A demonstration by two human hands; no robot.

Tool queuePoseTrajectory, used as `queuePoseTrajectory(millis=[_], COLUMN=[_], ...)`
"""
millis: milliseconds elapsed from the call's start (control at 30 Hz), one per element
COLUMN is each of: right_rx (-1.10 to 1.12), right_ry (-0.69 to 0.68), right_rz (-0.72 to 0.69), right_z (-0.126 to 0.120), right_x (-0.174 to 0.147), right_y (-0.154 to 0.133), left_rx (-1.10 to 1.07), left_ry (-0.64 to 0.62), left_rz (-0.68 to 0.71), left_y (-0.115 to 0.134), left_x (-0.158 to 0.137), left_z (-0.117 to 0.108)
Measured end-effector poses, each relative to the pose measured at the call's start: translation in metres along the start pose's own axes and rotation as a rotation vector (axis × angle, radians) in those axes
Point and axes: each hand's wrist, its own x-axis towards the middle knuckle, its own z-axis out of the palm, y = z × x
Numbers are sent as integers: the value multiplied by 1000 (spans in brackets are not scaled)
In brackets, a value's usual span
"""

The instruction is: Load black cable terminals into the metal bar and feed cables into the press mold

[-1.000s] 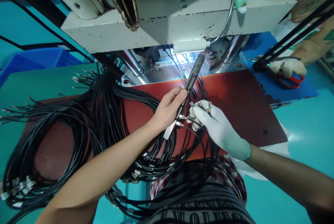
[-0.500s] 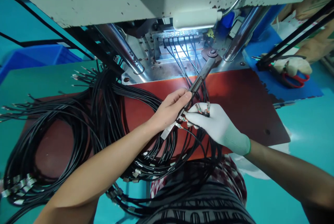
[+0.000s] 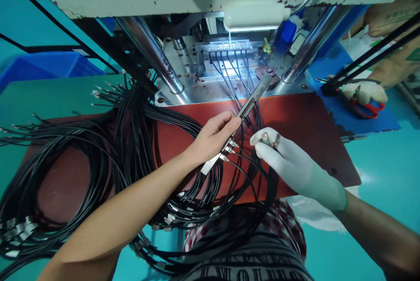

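My bare left hand (image 3: 213, 137) is closed round a long, narrow metal bar (image 3: 257, 92), which slants from lower left to upper right. Several small metal cable connectors (image 3: 229, 150) sit along the bar's lower part, with black cables trailing off to the right. Just right of the bar, my right hand (image 3: 290, 161), in a white glove, is closed on several cables. Their metal ends (image 3: 269, 140) show between thumb and fingers. Beyond both hands, black cables run into a lit metal fixture (image 3: 226, 60) in the machine.
Coiled black cables (image 3: 108, 154) spread over the left of the red-brown board (image 3: 295, 119). Metal posts (image 3: 157, 56) flank the fixture, under a white lamp (image 3: 256, 16). Red-handled scissors (image 3: 370, 110) and a glove lie on a blue surface at right. A blue bin (image 3: 55, 69) stands far left.
My right hand has drawn away from the bar, to the right, still with cable ends in it. Another connector now shows on the bar. My left hand keeps its hold.
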Motion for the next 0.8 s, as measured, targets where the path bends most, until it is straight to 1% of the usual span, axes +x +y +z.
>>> queuePoseTrajectory(millis=[33,100,167,267,333,400,433,500,567,633,733,800], right_rx=[70,279,459,622,719,775,754,618,433,309,251,230], right_ry=[-13,-60,-74,-83,-134,-199,-219,-196,-123,-62,-41,-37], right_rz=[12,34,62,99,104,118,135,148,98,17,-37,-45], right_z=[-4,-8,-9,-5,-2,1,2,4,5,7,10,12], right_x=[-1,-1,0,2,4,7,9,12,15,17,18,18], right_y=[3,10,20,32,36,34,31,21,9,0,-5,-6], left_rx=[-17,-52,-90,-150,-185,-221,-236,-255,-263,-255,-203,-146], left_ry=[-6,-22,-42,-86,-114,-145,-162,-191,-207,-211,-202,-200], left_rz=[-13,-34,-52,-79,-99,-124,-139,-165,-182,-191,-178,-136], left_y=[0,-1,-2,-3,-4,-4,-5,-4,-3,-1,1,1], left_x=[0,1,1,1,1,1,0,-1,-2,-3,-3,-3], left_z=[0,0,-1,-2,-4,-4,-4,-3,-2,-1,0,0])
